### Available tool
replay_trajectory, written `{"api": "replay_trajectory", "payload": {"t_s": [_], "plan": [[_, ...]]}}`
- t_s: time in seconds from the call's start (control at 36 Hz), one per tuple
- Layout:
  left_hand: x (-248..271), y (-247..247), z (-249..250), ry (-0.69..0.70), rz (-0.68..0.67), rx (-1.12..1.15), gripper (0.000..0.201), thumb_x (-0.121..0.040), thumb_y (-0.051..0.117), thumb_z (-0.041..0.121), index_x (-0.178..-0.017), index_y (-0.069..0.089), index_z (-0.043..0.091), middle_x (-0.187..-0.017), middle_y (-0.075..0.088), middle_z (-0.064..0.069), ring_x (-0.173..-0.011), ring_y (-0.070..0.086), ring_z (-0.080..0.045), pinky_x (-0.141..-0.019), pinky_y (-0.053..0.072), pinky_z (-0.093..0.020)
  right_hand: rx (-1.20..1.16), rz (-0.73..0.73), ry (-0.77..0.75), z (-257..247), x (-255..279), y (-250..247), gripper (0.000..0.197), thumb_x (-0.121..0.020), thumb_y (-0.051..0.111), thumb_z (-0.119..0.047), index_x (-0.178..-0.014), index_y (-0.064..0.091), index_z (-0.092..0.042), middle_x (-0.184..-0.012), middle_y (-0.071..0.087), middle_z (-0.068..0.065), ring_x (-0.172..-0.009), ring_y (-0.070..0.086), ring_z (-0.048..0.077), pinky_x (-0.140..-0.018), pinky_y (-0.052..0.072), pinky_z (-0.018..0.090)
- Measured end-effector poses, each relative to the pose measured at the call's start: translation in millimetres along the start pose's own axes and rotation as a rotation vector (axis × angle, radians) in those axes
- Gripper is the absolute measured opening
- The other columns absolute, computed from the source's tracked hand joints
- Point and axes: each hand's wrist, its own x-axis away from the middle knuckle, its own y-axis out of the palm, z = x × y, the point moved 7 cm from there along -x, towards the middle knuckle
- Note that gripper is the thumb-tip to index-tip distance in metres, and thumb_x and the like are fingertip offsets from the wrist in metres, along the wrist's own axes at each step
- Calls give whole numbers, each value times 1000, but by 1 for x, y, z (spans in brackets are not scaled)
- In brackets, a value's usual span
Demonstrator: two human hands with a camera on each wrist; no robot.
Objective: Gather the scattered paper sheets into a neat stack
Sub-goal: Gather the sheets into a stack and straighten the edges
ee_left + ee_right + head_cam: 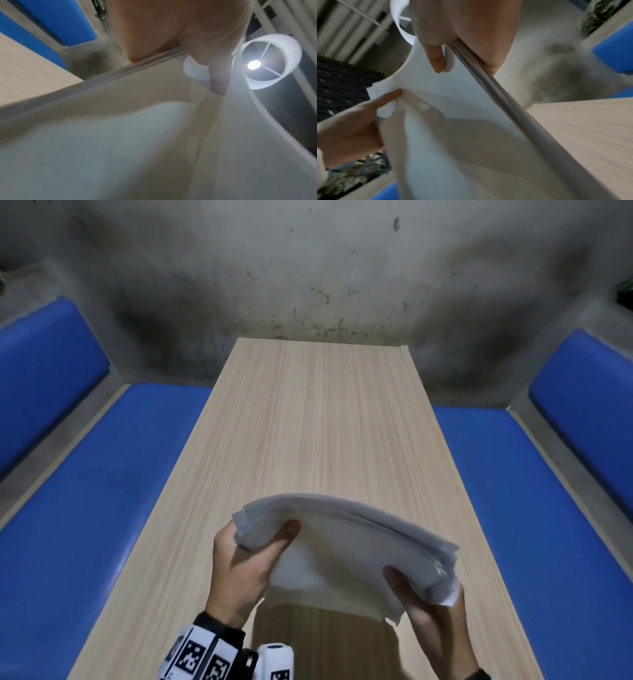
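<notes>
Booth interior, stained grey wall [308, 268] at the far end, blue padded benches [102, 491] to left and right, long pale wood-grain table [325, 412] between them. Item: paper sheets [346, 549], white, gathered as one thick bundle, held off the table at its near end, bowed upward across the middle, edges fanned and uneven at the right end, one lower sheet hanging loose at the near side. No loose sheet shows elsewhere on the table. Left hand [246, 570]: grips the bundle's left end, thumb on top, fingers curled beneath. Right hand [431, 607]: grips the right near corner, thumb on top, fingers under; the right wrist view shows the thumb pressed against the sheet face and the stack's edge running past the palm. Handling note, as judgement: gathering looks finished, squaring remains. Best done by easing both grips enough that sheets can slip, standing the bundle on one long edge, tapping it on the table, then turning and tapping a short edge. Tight grips would lock in the misalignment; the hanging sheet wants tucking in first, lest it crease.
</notes>
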Motion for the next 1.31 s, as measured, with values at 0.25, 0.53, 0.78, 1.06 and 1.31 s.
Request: {"api": "replay_trajectory", "payload": {"t_s": [0.25, 0.53, 0.78, 1.06, 1.31], "plan": [[-16, 5, 14, 68, 12, -13, 48, -75, 69, 58, -81, 72, 10, -77, 71, -10, -70, 66, -16, -61, 53, -28, -1, -77, 60, 26, -14, 5, 46, -78, 73, 2, -96, 57, -38, -81, 72, -18, -73, 65, -7, -57, 51, 9], [-27, -1, 20, 72, 113, -104, 35, -74, 64, 47, -69, 69, 14, -66, 68, 0, -64, 62, -15, -63, 48, -34, -56, -157, 52, 24, -14, 7, 44, -78, 69, 8, -94, 62, -32, -80, 73, -22, -69, 65, -8, -59, 52, 10], [-19, 9, 33, 124, 50, -143, 12, -77, 80, 19, -69, 72, 14, -68, 71, 2, -65, 65, -7, -62, 49, -15, -67, -170, -7, 26, -19, 9, 47, -75, 78, -4, -93, 68, -47, -95, 71, -5, -85, 66, -3, -63, 52, 11], [-26, -2, 24, 134, -7, -27, 16, -86, 57, 31, -89, 70, 23, -85, 72, 1, -79, 66, -10, -70, 52, -19, -107, -206, -55, 16, -21, 10, 62, -78, 68, 7, -80, 72, -55, -84, 73, -22, -72, 66, -6, -61, 52, 13], [-30, 7, 4, 58, -406, -103, 48, -57, 85, 49, -89, 76, 14, -84, 75, -2, -77, 70, -12, -66, 53, -18, -109, -272, -34, 11, -27, 17, 21, -70, 69, -20, -79, 78, -37, -82, 75, -24, -80, 68, -10, -67, 49, 4]]}}
